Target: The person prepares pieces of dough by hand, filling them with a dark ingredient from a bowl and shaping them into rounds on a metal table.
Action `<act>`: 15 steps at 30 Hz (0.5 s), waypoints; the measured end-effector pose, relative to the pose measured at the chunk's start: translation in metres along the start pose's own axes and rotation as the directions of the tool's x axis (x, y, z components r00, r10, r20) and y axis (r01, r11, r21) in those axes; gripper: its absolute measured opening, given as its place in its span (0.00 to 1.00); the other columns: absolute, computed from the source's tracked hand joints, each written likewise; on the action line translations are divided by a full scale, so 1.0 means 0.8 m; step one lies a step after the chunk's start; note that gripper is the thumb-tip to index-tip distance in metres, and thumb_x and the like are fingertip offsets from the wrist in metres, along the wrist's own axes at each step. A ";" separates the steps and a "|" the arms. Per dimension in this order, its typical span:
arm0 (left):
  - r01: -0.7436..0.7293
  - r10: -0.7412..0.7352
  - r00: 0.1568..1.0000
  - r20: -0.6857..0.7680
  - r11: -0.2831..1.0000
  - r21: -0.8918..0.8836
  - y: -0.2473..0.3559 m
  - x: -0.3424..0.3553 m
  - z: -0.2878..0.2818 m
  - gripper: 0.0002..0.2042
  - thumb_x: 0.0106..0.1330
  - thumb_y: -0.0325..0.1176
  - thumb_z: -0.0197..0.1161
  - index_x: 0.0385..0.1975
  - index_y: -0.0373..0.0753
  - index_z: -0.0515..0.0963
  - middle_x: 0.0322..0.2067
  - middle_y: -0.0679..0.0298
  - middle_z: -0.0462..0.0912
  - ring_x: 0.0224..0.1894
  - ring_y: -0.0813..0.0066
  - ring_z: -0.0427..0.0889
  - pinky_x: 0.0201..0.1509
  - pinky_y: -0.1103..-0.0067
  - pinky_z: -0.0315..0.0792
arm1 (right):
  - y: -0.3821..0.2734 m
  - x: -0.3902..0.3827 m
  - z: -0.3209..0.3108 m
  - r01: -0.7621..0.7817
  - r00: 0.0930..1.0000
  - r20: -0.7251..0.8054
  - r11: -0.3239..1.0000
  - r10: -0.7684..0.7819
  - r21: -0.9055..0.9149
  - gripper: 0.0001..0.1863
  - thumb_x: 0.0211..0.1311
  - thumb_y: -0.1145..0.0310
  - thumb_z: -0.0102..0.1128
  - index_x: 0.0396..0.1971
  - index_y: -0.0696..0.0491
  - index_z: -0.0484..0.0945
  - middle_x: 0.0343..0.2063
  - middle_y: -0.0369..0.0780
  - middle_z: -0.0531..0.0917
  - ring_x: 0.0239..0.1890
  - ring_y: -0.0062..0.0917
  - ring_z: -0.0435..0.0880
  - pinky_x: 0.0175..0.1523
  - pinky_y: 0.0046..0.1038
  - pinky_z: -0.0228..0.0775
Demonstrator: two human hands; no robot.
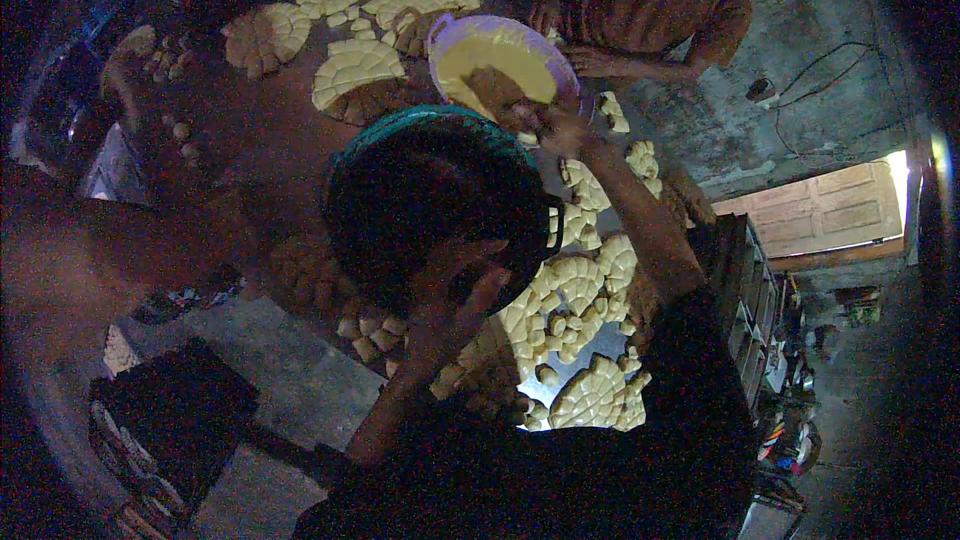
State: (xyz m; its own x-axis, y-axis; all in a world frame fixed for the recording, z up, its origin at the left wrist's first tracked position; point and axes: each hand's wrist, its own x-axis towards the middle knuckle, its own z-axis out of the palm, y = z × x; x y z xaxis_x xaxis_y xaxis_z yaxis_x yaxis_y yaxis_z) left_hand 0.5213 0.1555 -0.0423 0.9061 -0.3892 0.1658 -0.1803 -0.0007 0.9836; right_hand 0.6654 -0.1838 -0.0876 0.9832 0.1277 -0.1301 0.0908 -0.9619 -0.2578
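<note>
The left hand (pixel 455 285), fingers loosely spread, is over a dark basin (pixel 395 123) (any hold unclear). The right hand (pixel 540 122), closure and grip too dim to tell, is at a purple basin (pixel 550 48), near pale pieces (pixel 578 285) on the table (pixel 601 344).

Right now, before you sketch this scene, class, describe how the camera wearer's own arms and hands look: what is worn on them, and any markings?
The left hand and right hand are ungloved, and both forearms are bare. The right sleeve is dark, looks black, and ends near the elbow. Shadow and grain hide finer detail, such as rings or markings.
</note>
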 end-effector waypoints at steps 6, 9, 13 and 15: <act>0.187 -0.177 0.982 0.067 0.964 -0.191 0.031 -0.002 0.001 0.12 0.65 0.31 0.63 0.47 0.41 0.80 0.37 0.63 0.82 0.43 0.74 0.80 0.55 0.75 0.70 | -0.042 -0.060 -0.018 -0.145 0.962 -0.182 0.946 0.203 0.289 0.22 0.71 0.55 0.51 0.56 0.55 0.74 0.44 0.39 0.82 0.45 0.23 0.79 0.53 0.30 0.71; 0.060 -0.052 0.997 0.059 0.989 -0.135 0.007 -0.011 0.012 0.16 0.67 0.33 0.61 0.54 0.40 0.76 0.44 0.61 0.78 0.49 0.75 0.77 0.56 0.75 0.69 | -0.061 -0.124 -0.017 -0.160 0.933 -0.064 0.565 0.355 0.809 0.18 0.72 0.67 0.51 0.56 0.58 0.73 0.48 0.40 0.80 0.51 0.21 0.78 0.56 0.26 0.70; 0.233 -0.155 0.971 0.182 0.773 -0.590 0.003 -0.029 0.041 0.23 0.71 0.43 0.58 0.60 0.37 0.69 0.53 0.60 0.72 0.56 0.73 0.72 0.60 0.72 0.68 | -0.253 -0.240 -0.066 0.186 0.932 -0.147 -0.089 0.330 0.979 0.17 0.68 0.73 0.54 0.56 0.57 0.72 0.46 0.41 0.82 0.47 0.26 0.82 0.53 0.28 0.73; 0.396 -0.237 0.918 0.318 0.513 -0.762 0.004 -0.051 0.063 0.25 0.73 0.50 0.52 0.58 0.35 0.69 0.55 0.61 0.73 0.58 0.72 0.71 0.64 0.68 0.64 | -0.273 -0.286 -0.054 0.304 0.913 -0.259 -0.101 0.316 0.947 0.17 0.67 0.73 0.56 0.54 0.56 0.73 0.45 0.41 0.82 0.46 0.25 0.81 0.53 0.28 0.73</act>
State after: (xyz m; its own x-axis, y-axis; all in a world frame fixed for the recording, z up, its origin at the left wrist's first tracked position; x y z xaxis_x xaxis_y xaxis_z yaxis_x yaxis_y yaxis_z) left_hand 0.4646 0.1245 -0.0495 0.7526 -0.6503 -0.1032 0.5581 0.5470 0.6239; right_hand 0.4272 -0.0131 0.0398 0.9672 -0.2497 0.0477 0.1397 0.3651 -0.9204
